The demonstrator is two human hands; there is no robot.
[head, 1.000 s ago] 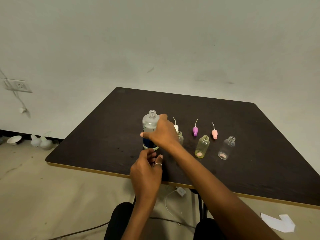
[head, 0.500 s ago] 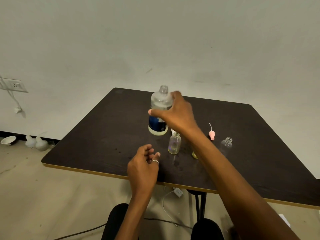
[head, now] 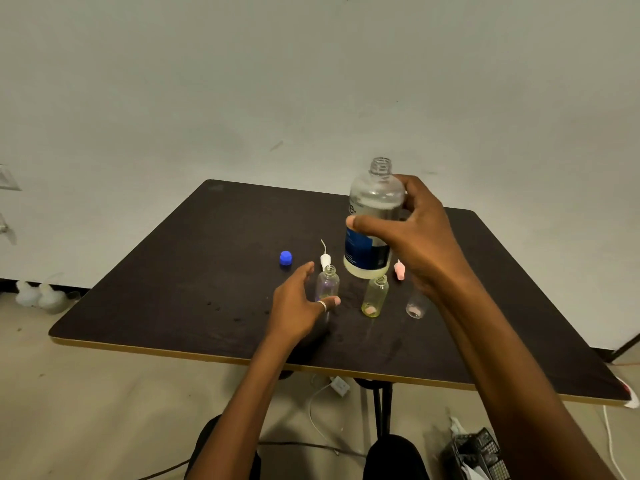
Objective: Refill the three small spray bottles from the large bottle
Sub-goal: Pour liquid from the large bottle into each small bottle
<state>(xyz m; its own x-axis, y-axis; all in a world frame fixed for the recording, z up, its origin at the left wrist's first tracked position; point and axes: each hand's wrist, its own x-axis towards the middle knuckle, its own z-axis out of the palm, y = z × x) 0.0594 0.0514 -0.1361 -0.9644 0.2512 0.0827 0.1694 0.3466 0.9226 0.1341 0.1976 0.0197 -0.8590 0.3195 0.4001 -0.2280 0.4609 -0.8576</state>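
Holding one large clear blue-labelled bottle (head: 372, 220), uncapped, aloft in curled right grip (head: 424, 240) above three small clear spray bottles (head: 375, 296) on dark worktop (head: 173, 289), with left grip (head: 298, 306) wide beside leftmost bottle (head: 327, 282); one blue cap (head: 285, 258), two nozzle tops (head: 325, 260) behind.

Left of the frame, the tabletop (head: 166, 296) lies wide open. Centre's crowded: small bottles (head: 327, 284) in a row, spray heads (head: 325, 259) and blue cap (head: 285, 258) just behind, large bottle (head: 372, 220) overhead.

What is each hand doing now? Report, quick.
Left hand: open, beside the leftmost small bottle.
Right hand: grips the large bottle, held above the table.
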